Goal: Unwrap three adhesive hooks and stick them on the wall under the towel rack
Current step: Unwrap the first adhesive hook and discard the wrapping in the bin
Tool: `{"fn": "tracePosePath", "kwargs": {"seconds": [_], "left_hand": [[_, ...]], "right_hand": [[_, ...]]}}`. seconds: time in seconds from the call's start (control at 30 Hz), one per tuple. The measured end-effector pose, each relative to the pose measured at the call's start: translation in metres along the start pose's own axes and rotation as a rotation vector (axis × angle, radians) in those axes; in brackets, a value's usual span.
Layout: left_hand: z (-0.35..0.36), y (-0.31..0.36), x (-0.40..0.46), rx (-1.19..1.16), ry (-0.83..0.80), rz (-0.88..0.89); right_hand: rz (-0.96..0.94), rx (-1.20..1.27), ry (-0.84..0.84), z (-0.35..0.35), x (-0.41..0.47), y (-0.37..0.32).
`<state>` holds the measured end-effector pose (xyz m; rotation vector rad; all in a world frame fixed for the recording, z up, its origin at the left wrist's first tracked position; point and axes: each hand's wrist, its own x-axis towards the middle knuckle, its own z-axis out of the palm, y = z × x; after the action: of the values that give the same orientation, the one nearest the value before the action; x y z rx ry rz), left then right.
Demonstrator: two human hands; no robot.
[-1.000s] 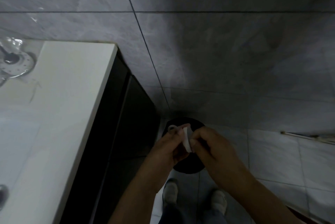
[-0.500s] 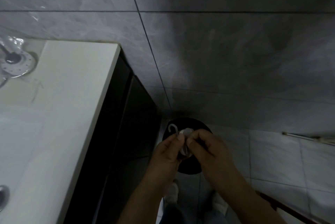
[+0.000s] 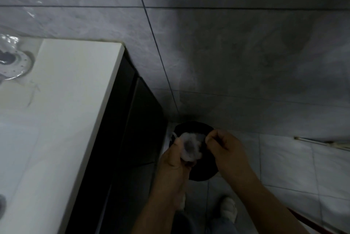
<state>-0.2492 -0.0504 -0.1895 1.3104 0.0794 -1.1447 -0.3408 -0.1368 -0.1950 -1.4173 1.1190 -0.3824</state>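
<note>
My left hand (image 3: 175, 160) holds a small clear adhesive hook (image 3: 189, 146) with its round pad facing up and its curved hook tip poking out at the upper left. My right hand (image 3: 225, 150) is pinched shut just right of the pad, seemingly on a thin backing film too faint to make out. Both hands hover over a black round bin (image 3: 203, 172) on the floor by the grey tiled wall (image 3: 236, 53). No towel rack is in view.
A white vanity counter (image 3: 62, 120) with a dark cabinet (image 3: 128, 139) below fills the left. More wrapped hooks (image 3: 11, 59) in clear plastic lie at its far left edge. My shoes (image 3: 228, 211) stand on the pale floor tiles. A thin rod (image 3: 322, 142) lies at the right.
My hands have drawn apart: the right hand pulled to the right off the pad, and the hook's round pad in my left hand now faces the camera.
</note>
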Motion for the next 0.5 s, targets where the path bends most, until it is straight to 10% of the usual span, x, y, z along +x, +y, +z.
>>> {"fn": "tracePosePath", "kwargs": {"seconds": [0.5], "left_hand": [[-0.019, -0.028, 0.024, -0.095, 0.118, -0.143]], "right_hand": [[0.525, 0.454, 0.101, 0.014, 0.016, 0.036]]}}
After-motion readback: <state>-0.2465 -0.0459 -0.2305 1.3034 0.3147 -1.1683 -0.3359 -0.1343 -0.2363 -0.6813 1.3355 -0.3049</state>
